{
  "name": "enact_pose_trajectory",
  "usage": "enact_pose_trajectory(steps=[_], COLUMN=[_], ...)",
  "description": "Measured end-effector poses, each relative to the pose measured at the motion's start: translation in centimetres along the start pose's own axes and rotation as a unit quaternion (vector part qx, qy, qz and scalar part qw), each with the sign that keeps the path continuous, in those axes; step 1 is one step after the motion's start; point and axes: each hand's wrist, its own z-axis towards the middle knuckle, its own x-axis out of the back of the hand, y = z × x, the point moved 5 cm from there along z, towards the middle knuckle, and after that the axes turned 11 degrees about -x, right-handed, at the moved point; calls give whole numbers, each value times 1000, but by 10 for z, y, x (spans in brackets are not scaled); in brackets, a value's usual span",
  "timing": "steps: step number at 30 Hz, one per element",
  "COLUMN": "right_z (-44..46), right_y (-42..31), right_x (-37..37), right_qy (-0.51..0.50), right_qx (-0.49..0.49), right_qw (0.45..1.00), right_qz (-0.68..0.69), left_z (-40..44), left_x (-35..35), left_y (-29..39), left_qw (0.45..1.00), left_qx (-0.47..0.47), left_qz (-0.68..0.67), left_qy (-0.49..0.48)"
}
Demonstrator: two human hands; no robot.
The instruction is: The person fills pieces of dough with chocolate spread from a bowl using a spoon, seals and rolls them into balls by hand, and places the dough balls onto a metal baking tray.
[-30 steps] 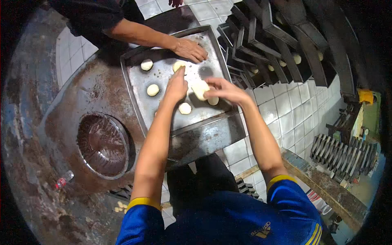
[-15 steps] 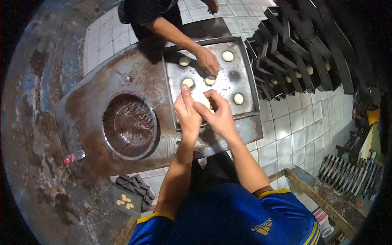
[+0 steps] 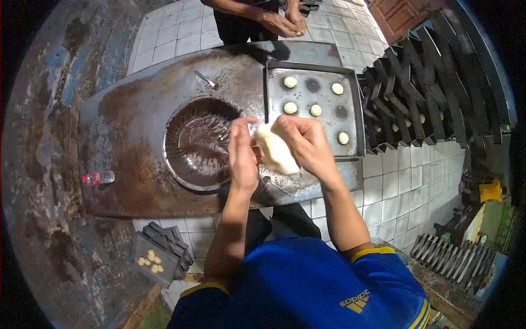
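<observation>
A large lump of pale dough (image 3: 278, 152) is in my right hand (image 3: 311, 143), whose thumb and fingers grip its upper right side. My left hand (image 3: 244, 156) is at the dough's left side with its fingers stretched out and apart, the thumb side against or very close to the lump. Behind the dough lies a square metal baking tray (image 3: 359, 118) with several small dough balls (image 3: 315, 110) spaced over it. The lump and my hands cover the tray's near left corner. To the left of my left hand stands a round, dark, greasy pan (image 3: 171, 156).
Across the metal table (image 3: 126, 148), a co-worker's hands (image 3: 287, 24) are close together. A brush (image 3: 207, 80) and a plastic bottle (image 3: 99, 178) lie on the tabletop. Stacked dark trays (image 3: 411, 93) stand at right. Another tray with dough pieces (image 3: 150, 260) is low at left.
The co-worker's hand has withdrawn from the tray. My hands have parted, with the left one opening and more of the dough lump showing. The view has shifted, so the table appears farther right.
</observation>
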Motion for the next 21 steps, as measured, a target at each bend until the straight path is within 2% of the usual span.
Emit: enact_pose_trajectory(steps=[1, 2, 3, 4, 5, 6, 7, 8, 10, 11, 13, 14, 15, 17, 18, 20, 21], right_z=[-6, -17, -26, -26, -27, -31, -29, -23, -6, 0, -14, -29, -46, -60, -62, -58, -54], right_y=[-9, -22, -24, -27, -28, -38, -25, 5, 93, 148, 262, 331, 397, 389, 381, 329, 307], right_x=[-15, -33, -47, -55, -64, -71, -73, -68, -46, -34, -19, -4, 11, 0, -10, -45, -64], right_qy=[-51, -119, -140, -110, -79, -36, -1, 16, 45, 53, 48, 96, 150, 99, 61, 27, -2], right_qx=[-26, -54, -65, 36, 137, 11, 14, -33, -121, -164, -248, -161, -77, -91, -111, -101, -88], right_qw=[998, 990, 988, 982, 949, 921, 921, 945, 946, 926, 803, 794, 770, 808, 838, 863, 883], right_qz=[-25, -47, -16, -147, -274, -388, -389, -324, -297, -335, -540, -578, -616, -574, -531, -494, -461], left_z=[-4, -6, -13, -21, -37, -51, -58, -64, -75, -76, -89, -105, -128, -165, -176, -188, -195], left_x=[7, 28, 33, 38, 47, 52, 64, 76, 114, 129, 179, 217, 266, 318, 325, 357, 380], left_y=[8, -10, -7, -4, -4, 3, 5, 8, -1, 2, -3, -21, -40, -20, 2, 22, 20], left_qw=[998, 997, 994, 983, 970, 952, 950, 947, 964, 936, 908, 906, 928, 938, 931, 922, 820], left_qx=[20, -9, -19, -33, -97, -161, -142, -122, -33, 65, 82, 81, 44, 9, 17, 30, 5], left_qz=[-63, 68, 89, 106, 144, 180, 206, 231, 229, 329, 402, 407, 369, 337, 359, 384, 572], left_qy=[20, 23, -63, -147, -172, -190, -187, -185, -133, -108, -88, -83, -6, 80, 58, 35, -30])
